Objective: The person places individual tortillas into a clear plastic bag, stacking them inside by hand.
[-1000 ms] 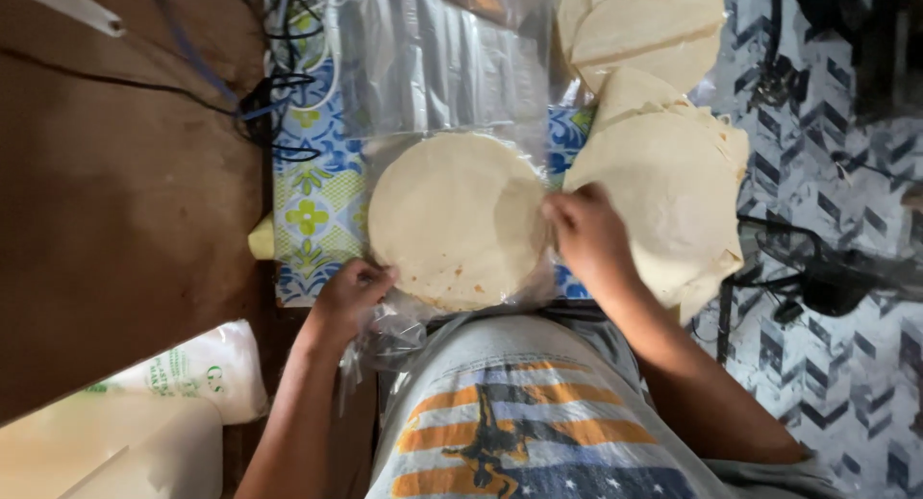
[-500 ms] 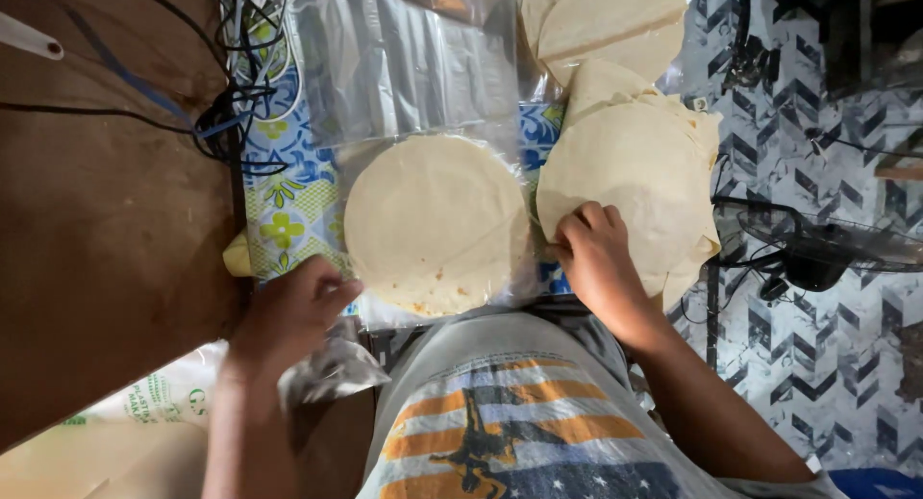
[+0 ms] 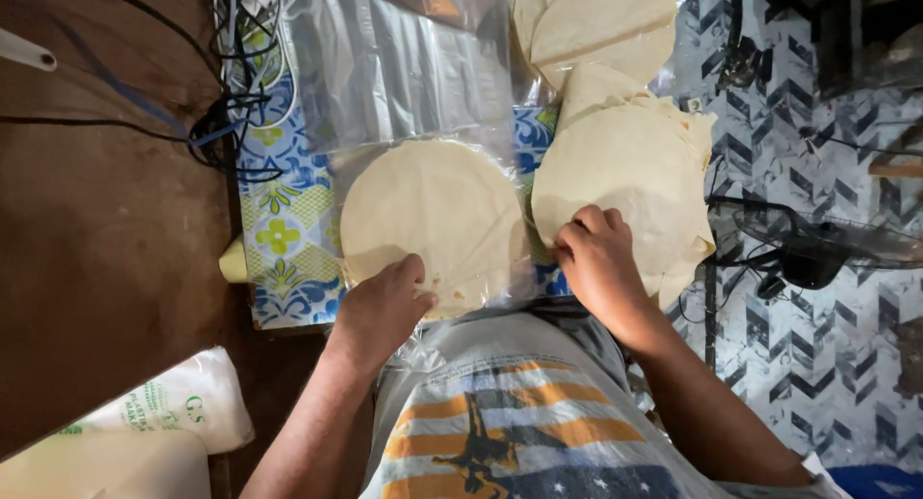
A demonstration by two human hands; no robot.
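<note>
Single head-worn view, looking straight down from close above. The patterned table (image 3: 288, 239) fills the centre, the wearer's torso lying nearest.

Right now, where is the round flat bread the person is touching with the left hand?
In the head view, the round flatbread lies under clear plastic at centre, the left hand on its near edge, beside the flatbread stack on its right.
</note>
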